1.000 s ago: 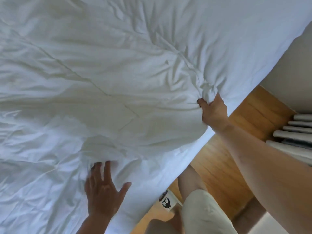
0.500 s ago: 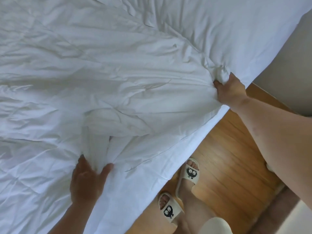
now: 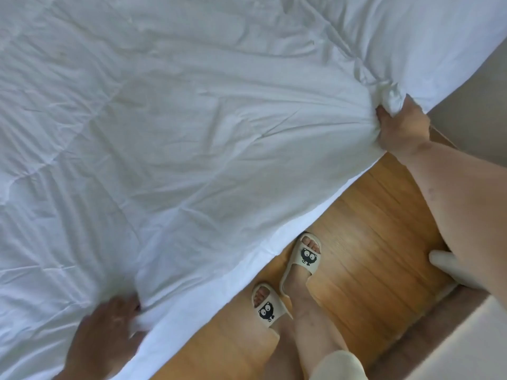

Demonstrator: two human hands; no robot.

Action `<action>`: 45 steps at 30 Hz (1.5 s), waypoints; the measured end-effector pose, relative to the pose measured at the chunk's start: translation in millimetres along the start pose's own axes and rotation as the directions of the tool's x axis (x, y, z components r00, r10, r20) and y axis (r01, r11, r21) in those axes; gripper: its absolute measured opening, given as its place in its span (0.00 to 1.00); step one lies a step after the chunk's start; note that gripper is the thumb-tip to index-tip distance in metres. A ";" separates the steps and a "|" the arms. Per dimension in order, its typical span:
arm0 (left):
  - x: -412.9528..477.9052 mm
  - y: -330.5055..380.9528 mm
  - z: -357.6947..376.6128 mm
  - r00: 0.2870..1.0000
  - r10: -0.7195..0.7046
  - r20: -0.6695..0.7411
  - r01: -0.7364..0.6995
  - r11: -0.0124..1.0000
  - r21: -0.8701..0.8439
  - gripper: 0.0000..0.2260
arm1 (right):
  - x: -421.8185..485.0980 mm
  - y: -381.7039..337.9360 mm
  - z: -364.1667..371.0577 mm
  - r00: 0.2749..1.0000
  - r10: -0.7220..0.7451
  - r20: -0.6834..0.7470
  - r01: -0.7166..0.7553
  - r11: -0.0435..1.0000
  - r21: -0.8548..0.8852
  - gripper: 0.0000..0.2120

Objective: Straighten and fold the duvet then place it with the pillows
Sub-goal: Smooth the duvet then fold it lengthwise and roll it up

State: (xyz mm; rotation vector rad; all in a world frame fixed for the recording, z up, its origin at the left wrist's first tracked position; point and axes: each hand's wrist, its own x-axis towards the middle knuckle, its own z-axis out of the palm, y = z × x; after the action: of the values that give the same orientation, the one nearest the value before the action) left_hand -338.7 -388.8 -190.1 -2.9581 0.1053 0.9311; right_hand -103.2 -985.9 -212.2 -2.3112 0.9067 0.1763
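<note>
Between the two grips, the duvet lies spread over the bed, its near edge drawn fairly taut. The right hand clenches a bunched corner. The left hand, blurred, seems to pinch a fold along the same edge. Holding two spaced points likely lets the person pull that edge straight before folding. Below the grips, slippers stand on the wooden floor.
</note>
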 end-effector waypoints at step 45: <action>211.1 242.6 -184.2 0.859 0.492 0.144 -0.479 0.870 -0.116 0.22 | -50.9 62.0 -51.1 0.966 0.250 0.068 -0.249 0.968 -0.023 0.33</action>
State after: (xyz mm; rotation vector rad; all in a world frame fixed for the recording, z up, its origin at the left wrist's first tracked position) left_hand -79.6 -652.4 -164.2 -2.9523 0.8671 1.2546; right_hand -187.0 -1022.9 -186.9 -2.1821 1.1619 0.3697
